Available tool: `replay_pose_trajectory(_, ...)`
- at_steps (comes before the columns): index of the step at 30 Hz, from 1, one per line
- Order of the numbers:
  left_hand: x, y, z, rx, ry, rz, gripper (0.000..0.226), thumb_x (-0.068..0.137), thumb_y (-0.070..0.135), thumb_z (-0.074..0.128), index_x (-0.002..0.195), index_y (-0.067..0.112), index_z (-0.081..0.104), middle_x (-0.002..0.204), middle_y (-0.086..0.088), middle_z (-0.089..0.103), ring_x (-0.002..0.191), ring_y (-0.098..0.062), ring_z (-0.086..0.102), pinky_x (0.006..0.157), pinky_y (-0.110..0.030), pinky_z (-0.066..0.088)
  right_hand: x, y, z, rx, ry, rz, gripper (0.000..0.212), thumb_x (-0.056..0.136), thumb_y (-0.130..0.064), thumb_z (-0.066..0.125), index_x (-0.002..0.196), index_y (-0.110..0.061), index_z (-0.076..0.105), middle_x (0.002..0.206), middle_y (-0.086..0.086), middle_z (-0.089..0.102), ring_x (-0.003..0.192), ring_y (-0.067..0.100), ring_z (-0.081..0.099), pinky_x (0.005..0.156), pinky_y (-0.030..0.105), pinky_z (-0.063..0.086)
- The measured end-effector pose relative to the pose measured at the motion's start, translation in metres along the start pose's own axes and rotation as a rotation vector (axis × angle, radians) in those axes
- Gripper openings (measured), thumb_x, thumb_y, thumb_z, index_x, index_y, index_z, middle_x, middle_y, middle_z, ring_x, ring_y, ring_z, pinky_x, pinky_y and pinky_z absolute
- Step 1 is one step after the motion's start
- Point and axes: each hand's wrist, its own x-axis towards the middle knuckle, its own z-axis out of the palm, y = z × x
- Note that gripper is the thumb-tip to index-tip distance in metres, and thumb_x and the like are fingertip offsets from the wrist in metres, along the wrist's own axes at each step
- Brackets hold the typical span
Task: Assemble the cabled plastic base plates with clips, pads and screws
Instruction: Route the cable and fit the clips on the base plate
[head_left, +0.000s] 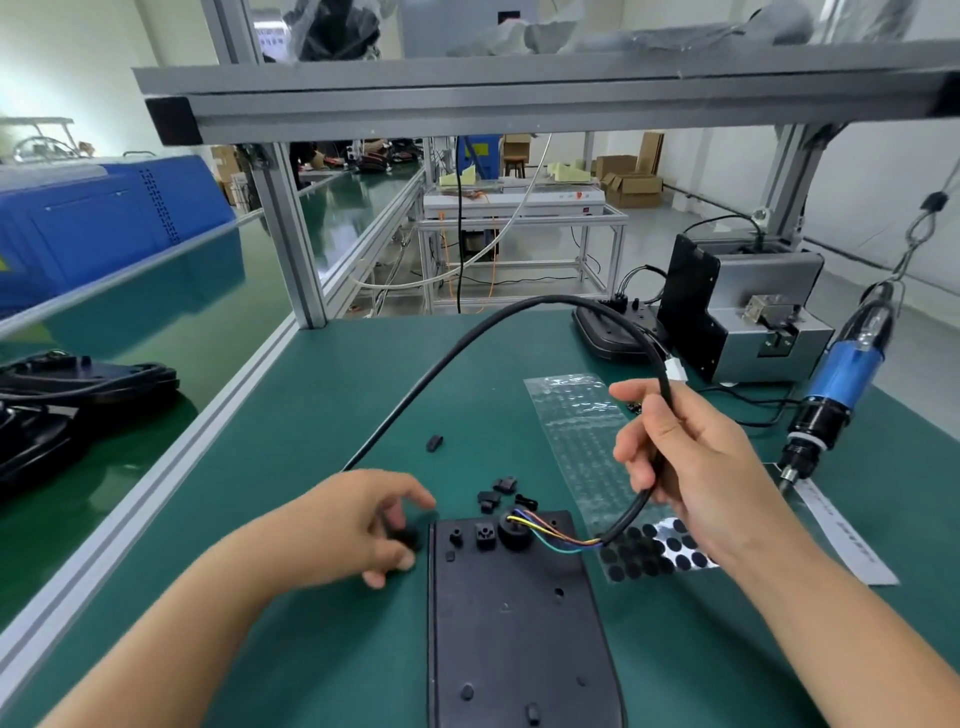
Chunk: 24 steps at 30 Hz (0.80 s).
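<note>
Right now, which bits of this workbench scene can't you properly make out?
Head view only:
- Small black part under the left hand: curled fingers cover it, motion blur.
- Base plate: near end cut off by the bottom edge.
- Cable: a stretch is hidden inside the right hand.
- Loose clips: too small to tell shapes.

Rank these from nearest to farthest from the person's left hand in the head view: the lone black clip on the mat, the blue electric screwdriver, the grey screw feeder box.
From the left hand:
1. Lone black clip, just beyond it on the mat.
2. Blue electric screwdriver, hanging far right.
3. Grey screw feeder box, back right corner.
</note>
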Motion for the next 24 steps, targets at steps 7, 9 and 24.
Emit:
replay_pose_trajectory(7,0.075,0.028,0.003,0.042,0.008,0.087,0.043,0.075,0.023,0.08,0.112,0.027,0.059,0.09,0.005,0.056,0.047,-0.006,0.058,0.058,-0.016,0.048,-0.004,-0.006,0.001,-0.014,-0.037,-0.014,0.024,0.089,-0.045,0.047,0.102,-0.036,0.066,0.069,0.001,0.064,0.051,0.01,0.05,0.043,0.017,0.037)
replay_pose_trajectory(9,0.088,0.038,0.005,0.084,-0.014,0.106,0.053,0.072,0.028,0.082,0.117,0.029,0.055,0.09,0.007,0.054,0.044,-0.004,0.055,0.053,-0.014,0.044,-0.004,-0.006,0.002,-0.019,-0.031,-0.005,0.024,0.089,-0.046,0.047,0.101,-0.037,0.066,0.069,0.001,0.064,0.051,0.011,0.05,0.043,0.018,0.037)
replay_pose_trajectory(24,0.052,0.056,0.003,-0.743,0.263,0.215,0.078,0.065,0.028,0.085,0.134,0.031,0.051,0.11,-0.003,0.066,0.072,-0.008,0.061,0.064,-0.017,0.048,-0.001,-0.011,-0.001,-0.097,0.012,0.049,0.024,0.099,-0.032,0.044,0.096,-0.038,0.067,0.068,0.0,0.065,0.052,0.009,0.051,0.043,0.019,0.038)
